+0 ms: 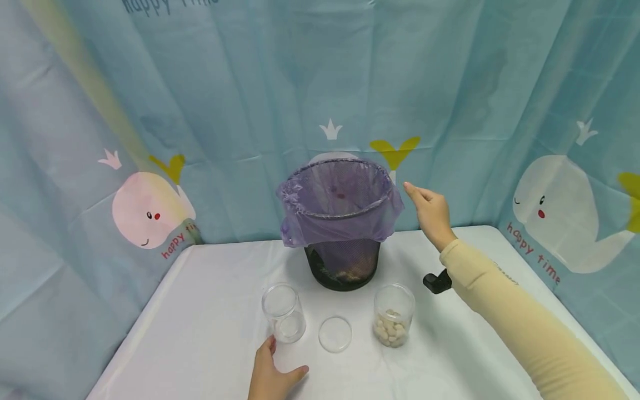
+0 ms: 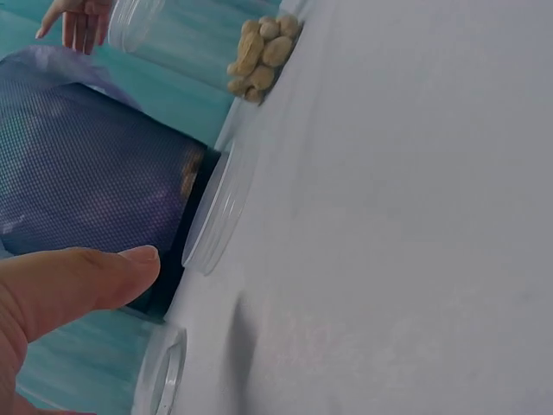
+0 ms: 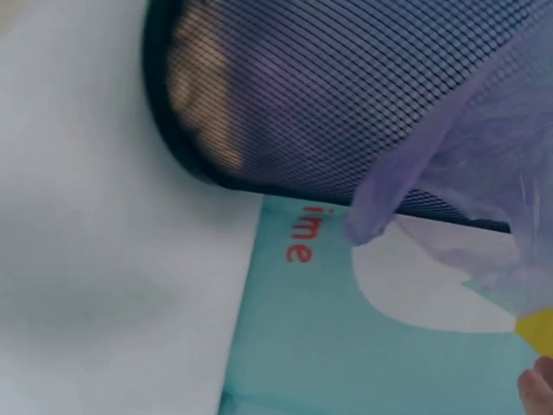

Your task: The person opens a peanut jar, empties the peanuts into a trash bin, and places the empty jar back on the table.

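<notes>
My left hand (image 1: pixel 275 375) is low in the head view, thumb and fingers spread, with its fingertips at the lower left of an empty clear jar (image 1: pixel 282 314). Whether they touch it I cannot tell. The left wrist view shows the thumb (image 2: pixel 95 277) held out straight. Beside the right rim of a bin (image 1: pixel 342 266) is my right hand (image 1: pixel 431 214), raised, fingers loosely bent, nothing visible in them. A purple bag (image 1: pixel 345 228) lines the mesh bin. A second clear jar (image 1: pixel 394 300) holds peanuts in shells (image 2: pixel 263 52).
Between the jars lies a round clear lid (image 1: pixel 335 334). A black object (image 1: pixel 437 282) is partly hidden behind the right sleeve (image 1: pixel 510 311). Brownish pieces show through the bin's lower mesh. A blue curtain (image 1: pixel 240 111) hangs behind the white-covered table (image 1: pixel 210 311).
</notes>
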The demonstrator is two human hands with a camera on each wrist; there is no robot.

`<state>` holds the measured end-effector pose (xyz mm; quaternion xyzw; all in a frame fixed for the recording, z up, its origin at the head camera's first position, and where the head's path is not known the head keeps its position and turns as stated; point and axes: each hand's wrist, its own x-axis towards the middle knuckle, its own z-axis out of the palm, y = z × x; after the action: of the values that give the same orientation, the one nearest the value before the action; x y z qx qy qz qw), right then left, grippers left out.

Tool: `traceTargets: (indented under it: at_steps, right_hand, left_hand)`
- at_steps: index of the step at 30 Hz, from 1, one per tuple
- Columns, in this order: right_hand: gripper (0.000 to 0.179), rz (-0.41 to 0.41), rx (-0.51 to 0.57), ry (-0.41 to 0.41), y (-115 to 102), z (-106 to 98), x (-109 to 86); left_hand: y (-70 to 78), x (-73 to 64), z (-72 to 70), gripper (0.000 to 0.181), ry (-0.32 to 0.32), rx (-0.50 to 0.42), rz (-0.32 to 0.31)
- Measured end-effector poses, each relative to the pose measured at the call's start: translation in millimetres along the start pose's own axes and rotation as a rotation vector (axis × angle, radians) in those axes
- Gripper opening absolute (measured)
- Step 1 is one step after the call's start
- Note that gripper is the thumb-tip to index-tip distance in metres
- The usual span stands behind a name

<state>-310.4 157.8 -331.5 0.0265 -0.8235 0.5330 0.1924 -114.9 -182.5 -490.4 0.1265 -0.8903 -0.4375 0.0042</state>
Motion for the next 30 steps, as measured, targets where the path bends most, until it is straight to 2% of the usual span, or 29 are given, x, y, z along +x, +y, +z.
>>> traceTargets:
  at_steps: [6, 12, 16, 25, 30]
  right_hand:
    - [0.069, 0.016, -0.009, -0.018, 22, -21, -29.9]
    - [0.069, 0.055, -0.045, -0.048, 40, -33, -58.5]
    - [0.067, 0.082, -0.058, -0.088, 48, -35, -76.3]
    - [0.058, 0.098, -0.084, -0.126, 54, -33, -110.1]
    - [0.053, 0.096, -0.029, -0.147, 58, -31, -126.3]
  left_hand:
    - [0.6, -7.6, 6.5, 0.104, -0.028, 0.017, 0.034]
    - [9.5, -12.5, 15.6, 0.103, -0.023, 0.039, 0.085]
    - [17.6, -14.8, 22.1, 0.104, -0.033, 0.027, 0.103]
    - [30.2, -18.2, 34.9, 0.101, -0.011, 0.008, 0.239]
    - [40.4, -18.1, 43.7, 0.102, -0.035, -0.011, 0.242]
